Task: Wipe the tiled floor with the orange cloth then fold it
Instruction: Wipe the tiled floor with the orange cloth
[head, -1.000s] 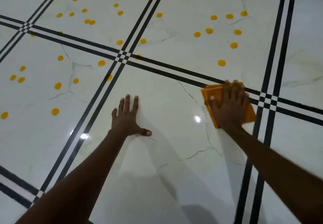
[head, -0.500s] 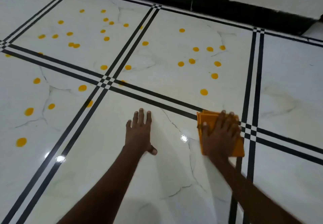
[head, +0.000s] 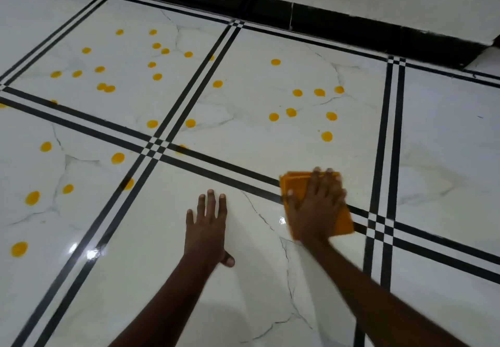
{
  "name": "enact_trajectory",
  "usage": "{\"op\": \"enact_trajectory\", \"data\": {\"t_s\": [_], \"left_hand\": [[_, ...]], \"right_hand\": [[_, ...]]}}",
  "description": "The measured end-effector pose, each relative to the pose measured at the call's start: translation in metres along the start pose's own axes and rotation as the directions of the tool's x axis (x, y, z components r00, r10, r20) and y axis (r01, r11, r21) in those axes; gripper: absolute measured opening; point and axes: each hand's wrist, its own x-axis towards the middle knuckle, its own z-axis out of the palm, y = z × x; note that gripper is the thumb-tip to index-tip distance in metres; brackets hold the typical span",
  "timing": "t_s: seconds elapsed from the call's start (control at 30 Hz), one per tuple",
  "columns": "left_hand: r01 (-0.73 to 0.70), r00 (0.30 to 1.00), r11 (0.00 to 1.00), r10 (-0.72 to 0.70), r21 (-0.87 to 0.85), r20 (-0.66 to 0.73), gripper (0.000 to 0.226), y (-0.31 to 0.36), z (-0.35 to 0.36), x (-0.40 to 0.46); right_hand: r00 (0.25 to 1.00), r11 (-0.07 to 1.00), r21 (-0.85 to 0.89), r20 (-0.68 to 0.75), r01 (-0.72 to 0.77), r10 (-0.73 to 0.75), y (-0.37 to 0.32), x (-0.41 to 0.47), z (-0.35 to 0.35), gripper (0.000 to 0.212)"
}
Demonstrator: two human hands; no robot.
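Pressing flat with straight fingers, the right hand point(head: 316, 208) held the folded orange cloth point(head: 342, 219) on the tiled floor point(head: 243, 143) across a black stripe, while the left hand point(head: 207, 227) rested flat, fingers extended, nearby.

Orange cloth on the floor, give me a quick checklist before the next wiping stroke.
1. Folded orange cloth flat on the white marble-look tile floor: ok.
2. Right hand presses the cloth with spread fingers: ok.
3. Left hand braced flat on the tile, off the cloth: ok.
4. Round yellow spots ahead of the cloth, unwiped: not ok.
5. Cloth's underside clean: cannot tell.
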Motion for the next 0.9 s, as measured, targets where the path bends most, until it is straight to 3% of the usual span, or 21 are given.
{"op": "enact_trajectory", "data": {"t_s": [0.1, 0.2, 0.3, 0.47, 0.57, 0.67, 0.8, 0.9], "left_hand": [[-0.001, 1.000, 1.000, 0.000, 0.017, 0.022, 0.146, 0.001, -0.010, -0.007], [0.018, 0.997, 0.999, -0.021, 0.038, 0.068, 0.145, -0.019, -0.022, -0.012], [0.094, 0.992, 0.995, -0.097, 0.041, 0.084, 0.154, -0.059, -0.025, -0.012], [0.036, 0.999, 0.999, -0.036, -0.017, -0.010, 0.159, -0.081, -0.001, 0.002], [0.070, 0.997, 0.996, -0.072, -0.059, -0.037, 0.157, -0.086, 0.003, -0.003], [0.152, 0.985, 0.980, -0.162, -0.130, -0.066, 0.156, -0.086, 0.004, -0.013], [0.284, 0.950, 0.917, -0.309, -0.278, -0.048, 0.157, -0.096, 0.013, -0.025], [0.348, 0.920, 0.855, -0.391, -0.385, -0.034, 0.160, -0.097, 0.022, -0.037]], "right_hand": [[0.943, 0.952, 0.034, 0.134, 0.303, -0.305, -0.060, -0.019, 0.008, 0.089], [0.889, 0.925, 0.029, 0.268, 0.379, -0.372, -0.073, -0.007, 0.001, 0.091], [0.844, 0.881, 0.044, 0.268, 0.472, -0.465, -0.069, 0.027, 0.008, 0.091], [0.921, 0.936, 0.003, 0.181, 0.351, -0.346, -0.121, 0.115, 0.023, 0.095], [0.811, 0.835, 0.050, 0.211, 0.548, -0.545, -0.161, 0.044, 0.032, 0.089], [0.707, 0.741, 0.090, 0.245, 0.665, -0.664, -0.130, -0.034, 0.018, 0.088], [0.788, 0.808, 0.022, 0.205, 0.589, -0.580, -0.091, 0.005, 0.019, 0.085], [0.863, 0.877, -0.007, 0.185, 0.480, -0.471, -0.148, 0.065, 0.029, 0.087]]}}
